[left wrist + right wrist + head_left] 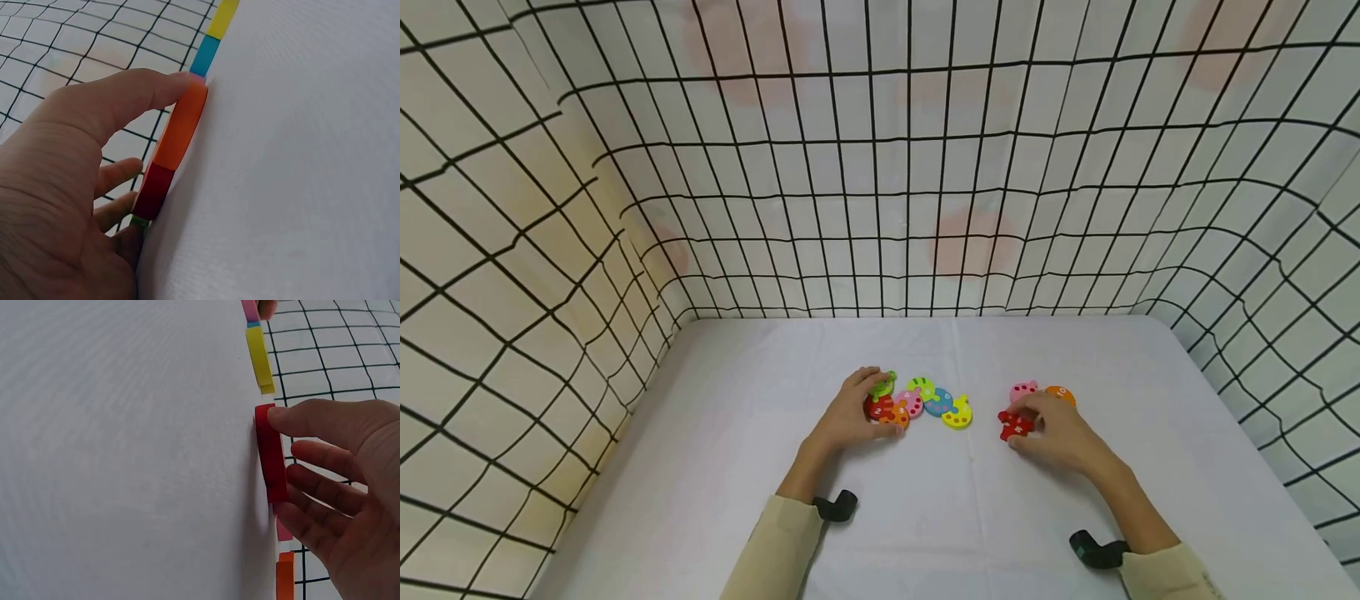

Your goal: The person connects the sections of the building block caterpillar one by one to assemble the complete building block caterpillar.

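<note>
Curling round one end of a bumpy row, the left hand [855,414] has its thumb on a round, flat orange piece with spots [897,416] and its fingers by a flat green piece [886,385]. The gap between thumb and fingers is part-way wide, with a flat red piece [878,407] in it too. Next along the row come a spotted pink piece [911,404], a striped lime-green piece [921,387], a round blue piece [937,403] and a spotted yellow piece [957,414]. All lie on the white cloth-topped table [700,467].

Well apart from the row, the right hand [1058,431] pinches a bumpy-edged red piece [1013,426] between thumb and fingers. Just beyond it are another pink piece [1022,388] and another orange piece [1062,393]. Behind stands a white wall with black crossing lines [850,208].
</note>
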`<state>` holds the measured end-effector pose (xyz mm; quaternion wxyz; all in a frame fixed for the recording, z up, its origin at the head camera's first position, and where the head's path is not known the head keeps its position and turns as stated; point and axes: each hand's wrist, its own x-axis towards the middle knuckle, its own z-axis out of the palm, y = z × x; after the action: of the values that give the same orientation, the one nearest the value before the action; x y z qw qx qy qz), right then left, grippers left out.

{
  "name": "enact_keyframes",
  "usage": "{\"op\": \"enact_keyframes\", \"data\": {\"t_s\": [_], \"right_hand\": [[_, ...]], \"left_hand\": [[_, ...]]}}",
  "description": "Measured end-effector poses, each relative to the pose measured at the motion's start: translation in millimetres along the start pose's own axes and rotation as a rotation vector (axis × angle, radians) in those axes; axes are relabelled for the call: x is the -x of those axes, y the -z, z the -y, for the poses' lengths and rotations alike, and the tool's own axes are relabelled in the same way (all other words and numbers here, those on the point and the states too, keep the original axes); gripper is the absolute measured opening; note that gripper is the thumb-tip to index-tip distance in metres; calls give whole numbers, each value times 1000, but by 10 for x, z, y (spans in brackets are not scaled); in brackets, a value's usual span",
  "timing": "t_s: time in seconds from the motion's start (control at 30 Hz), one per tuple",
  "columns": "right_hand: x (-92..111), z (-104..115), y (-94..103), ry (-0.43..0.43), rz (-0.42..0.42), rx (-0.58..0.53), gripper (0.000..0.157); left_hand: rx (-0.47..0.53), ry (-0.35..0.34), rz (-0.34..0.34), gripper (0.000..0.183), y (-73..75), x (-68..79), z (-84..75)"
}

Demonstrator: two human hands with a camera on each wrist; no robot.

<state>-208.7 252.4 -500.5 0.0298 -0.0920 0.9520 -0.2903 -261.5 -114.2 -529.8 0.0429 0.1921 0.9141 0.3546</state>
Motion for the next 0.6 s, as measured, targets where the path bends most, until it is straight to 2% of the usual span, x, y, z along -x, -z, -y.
{"op": "enact_keyframes", "data": {"t_s": [0.27, 0.4, 0.6], "right_hand": [[-18, 37, -36, 39, 18, 5, 54], [-30, 45, -52, 41, 21, 4, 52], [-31, 75, -65, 54, 22, 13, 47]], "left_hand": [[-9, -28, -18, 92, 14, -18, 6], [-20, -19, -24, 98, 14, -11, -3], [-30, 0, -30, 96, -12, 4, 5]]}}
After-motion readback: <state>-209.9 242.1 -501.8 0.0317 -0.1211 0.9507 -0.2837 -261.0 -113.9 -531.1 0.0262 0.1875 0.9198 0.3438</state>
